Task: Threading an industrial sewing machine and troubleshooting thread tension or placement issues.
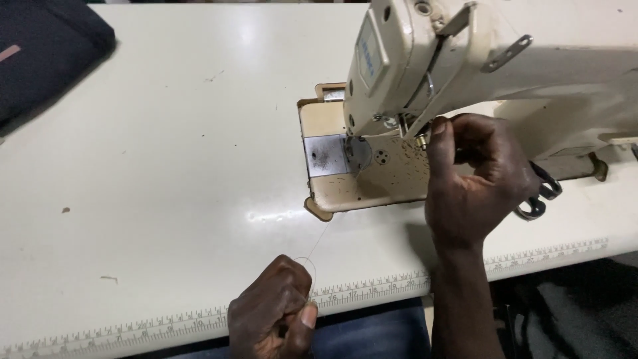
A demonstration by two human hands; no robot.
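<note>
A cream industrial sewing machine (465, 60) stands on the pale table (166, 153). My right hand (475, 179) is raised at the machine's needle area, fingertips pinched by the needle bar (419, 136); dark scissors (541, 199) show behind that hand, seemingly hooked on its fingers. My left hand (276, 312) is closed at the table's front edge, pinching a thin pale thread (319, 242) that runs up toward the machine's bed. A metal needle plate (327, 156) lies left of the needle.
Dark folded fabric (46, 46) lies at the table's far left corner. A printed ruler strip (372, 286) runs along the front edge. My blue-trousered lap (379, 336) shows below the table.
</note>
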